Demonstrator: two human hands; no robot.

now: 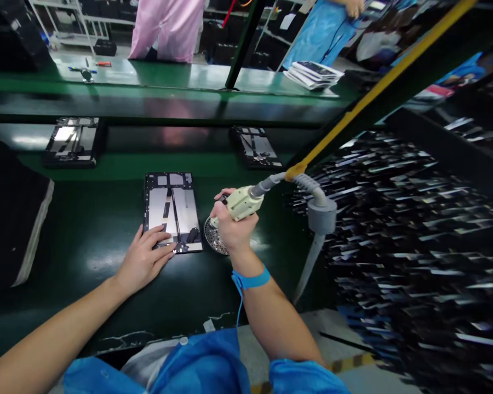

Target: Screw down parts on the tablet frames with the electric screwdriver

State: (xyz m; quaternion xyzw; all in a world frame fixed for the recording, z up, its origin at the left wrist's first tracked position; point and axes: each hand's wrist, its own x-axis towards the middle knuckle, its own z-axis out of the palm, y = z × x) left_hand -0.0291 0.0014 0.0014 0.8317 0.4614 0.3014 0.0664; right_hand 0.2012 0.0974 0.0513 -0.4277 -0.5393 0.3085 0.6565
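An opened tablet [181, 213], its inner boards and silvery plates exposed, lies on the green bench. My left hand [145, 257] rests on its lower left part with the fingers stretched out over it. To the right of the tablet, my right hand [234, 227] is wrapped round a cream-coloured electric screwdriver [244, 202]. A grey hose and cable lead from its back end. Just below the right hand is a round metal dish [214, 236] with a dotted surface, partly covered by the hand. The tool's tip is hidden. A blue strap [252, 280] circles my right wrist.
Two more opened tablets, one on the left [74, 141] and one on the right [257, 148], lie farther back. Dense stacks of dark panels [414, 235] fill the right side. A black padded object [12, 213] stands left. A slanting yellow-striped post [378, 87] crosses above; people stand beyond.
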